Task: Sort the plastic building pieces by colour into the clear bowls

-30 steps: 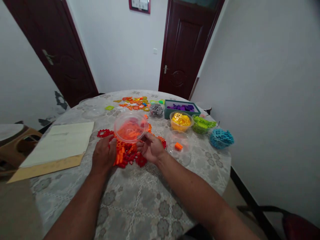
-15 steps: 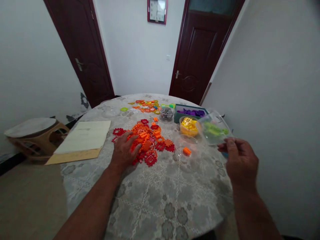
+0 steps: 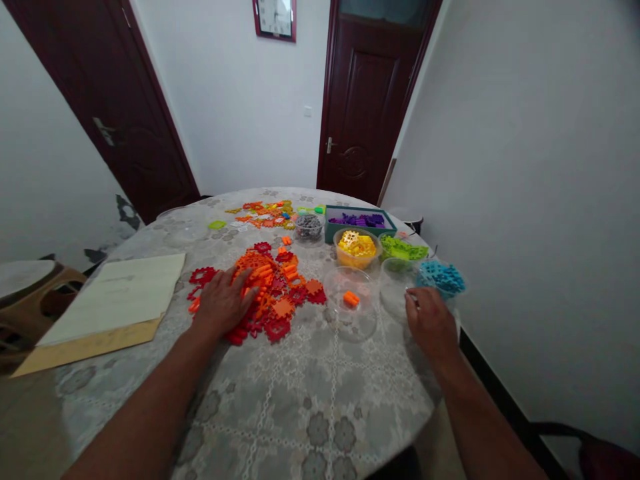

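Note:
My left hand [image 3: 223, 303] lies with fingers spread on a pile of red and orange plastic gear-shaped pieces [image 3: 281, 307]. My right hand [image 3: 433, 327] pinches the rim of a clear plastic bowl [image 3: 393, 297], which is now low at the tabletop. Beside it, to the left, is a second clear bowl [image 3: 361, 325] with an orange piece [image 3: 351, 299] in it. Blue pieces [image 3: 442, 277] sit in a container just beyond my right hand. Behind the bowls are lime-green pieces [image 3: 403, 247] and a tub of yellow pieces [image 3: 357, 245].
A green box [image 3: 330, 233] of purple pieces and a bowl of grey pieces [image 3: 309, 227] stand farther back. Mixed colourful pieces [image 3: 267, 215] are scattered at the far side. Papers [image 3: 115, 290] lie at the left edge, near a stool [image 3: 35, 300]. A wall rises on the right.
My right hand has lowered the clear bowl from mid-air to the table, uncovering the green and blue pieces. The view has turned to the right. My left hand stays on the pile.

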Available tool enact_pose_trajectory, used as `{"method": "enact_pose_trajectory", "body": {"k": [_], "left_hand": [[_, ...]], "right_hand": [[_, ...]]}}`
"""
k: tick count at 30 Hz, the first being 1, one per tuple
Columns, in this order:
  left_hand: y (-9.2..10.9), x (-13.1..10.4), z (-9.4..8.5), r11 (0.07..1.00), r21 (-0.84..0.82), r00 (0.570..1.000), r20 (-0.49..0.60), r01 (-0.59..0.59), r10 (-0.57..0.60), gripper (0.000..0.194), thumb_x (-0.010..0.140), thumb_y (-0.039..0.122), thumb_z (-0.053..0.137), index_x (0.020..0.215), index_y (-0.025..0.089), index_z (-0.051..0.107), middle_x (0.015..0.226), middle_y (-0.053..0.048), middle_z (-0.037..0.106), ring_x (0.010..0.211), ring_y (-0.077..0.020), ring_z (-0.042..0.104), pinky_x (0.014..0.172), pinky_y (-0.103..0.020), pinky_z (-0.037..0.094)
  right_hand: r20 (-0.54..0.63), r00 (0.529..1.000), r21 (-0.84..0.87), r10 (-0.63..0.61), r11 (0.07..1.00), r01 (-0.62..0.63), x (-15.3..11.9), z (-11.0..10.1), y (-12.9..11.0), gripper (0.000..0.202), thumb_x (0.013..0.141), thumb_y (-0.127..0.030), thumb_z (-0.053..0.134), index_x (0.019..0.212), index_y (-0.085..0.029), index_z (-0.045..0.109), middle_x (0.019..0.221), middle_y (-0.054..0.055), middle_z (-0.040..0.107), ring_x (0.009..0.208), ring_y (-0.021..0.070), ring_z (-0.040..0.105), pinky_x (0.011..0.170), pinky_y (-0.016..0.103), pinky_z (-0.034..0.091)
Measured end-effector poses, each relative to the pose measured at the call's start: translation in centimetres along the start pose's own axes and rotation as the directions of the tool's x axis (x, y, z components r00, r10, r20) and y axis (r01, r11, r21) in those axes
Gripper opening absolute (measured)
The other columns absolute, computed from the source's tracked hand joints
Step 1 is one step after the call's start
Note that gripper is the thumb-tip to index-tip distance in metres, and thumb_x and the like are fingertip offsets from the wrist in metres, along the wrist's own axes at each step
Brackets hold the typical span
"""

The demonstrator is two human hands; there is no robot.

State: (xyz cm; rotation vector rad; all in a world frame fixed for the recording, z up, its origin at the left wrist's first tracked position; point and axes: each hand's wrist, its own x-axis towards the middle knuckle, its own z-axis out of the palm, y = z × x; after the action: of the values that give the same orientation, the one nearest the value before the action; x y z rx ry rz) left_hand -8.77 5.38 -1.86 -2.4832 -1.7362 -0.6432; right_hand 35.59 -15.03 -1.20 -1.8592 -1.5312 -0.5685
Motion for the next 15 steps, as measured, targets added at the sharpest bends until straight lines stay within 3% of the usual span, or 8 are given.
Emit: {"method": "enact_pose_trajectory", "body": {"k": [5, 10, 13, 15], "left_hand": [[-1.8, 2.7, 0.9, 0.982, 0.185, 0.997, 0.071, 0.024, -0.037, 0.07, 0.104, 0.057, 0.039, 0.161, 0.018, 0.049, 0.158, -0.024, 0.054, 0.143, -0.0438, 0.052, 0.117, -0.06, 0.038], [-1.9, 3.8, 0.4, 0.964, 0.22, 0.985, 0.05, 0.148, -0.163, 0.074, 0.101, 0.063, 0.042, 0.159, 0.018, 0.051, 0.154, -0.028, 0.055, 0.137, -0.0494, 0.054, 0.109, -0.066, 0.042], [-1.0, 4.0, -0.1, 0.938, 0.233, 0.963, 0.019, 0.258, -0.27, 0.076, 0.099, 0.065, 0.045, 0.156, 0.015, 0.053, 0.149, -0.03, 0.058, 0.135, -0.0514, 0.054, 0.107, -0.069, 0.042], [-0.2, 4.0, -0.2, 0.936, 0.232, 0.961, 0.025, 0.264, -0.277, 0.078, 0.098, 0.067, 0.045, 0.155, 0.014, 0.054, 0.149, -0.03, 0.058, 0.136, -0.0519, 0.053, 0.107, -0.07, 0.041]], "right_hand": [[-0.006, 0.999, 0.031, 0.037, 0.999, -0.037, -0.5, 0.2, -0.6, 0.026, 0.105, -0.03, 0.051, 0.119, -0.017, 0.068, 0.118, 0.016, 0.069, 0.109, 0.028, 0.068, 0.094, 0.043, 0.058], [-0.031, 0.999, 0.14, 0.036, 0.99, -0.032, -1.5, -1.2, -3.5, 0.029, 0.105, -0.027, 0.053, 0.129, -0.02, 0.067, 0.134, 0.017, 0.065, 0.115, 0.0282, 0.069, 0.091, 0.044, 0.063], [0.066, 0.996, 0.255, -0.068, 0.966, 0.049, -1.9, -1.7, -6.1, 0.033, 0.105, -0.024, 0.053, 0.135, -0.022, 0.065, 0.141, 0.016, 0.065, 0.119, 0.028, 0.07, 0.092, 0.044, 0.065], [0.16, 0.977, 0.297, -0.139, 0.951, 0.087, -2.1, -1.5, -7.7, 0.039, 0.104, -0.023, 0.052, 0.142, -0.024, 0.062, 0.149, 0.016, 0.062, 0.117, 0.0275, 0.073, 0.091, 0.044, 0.066]]}}
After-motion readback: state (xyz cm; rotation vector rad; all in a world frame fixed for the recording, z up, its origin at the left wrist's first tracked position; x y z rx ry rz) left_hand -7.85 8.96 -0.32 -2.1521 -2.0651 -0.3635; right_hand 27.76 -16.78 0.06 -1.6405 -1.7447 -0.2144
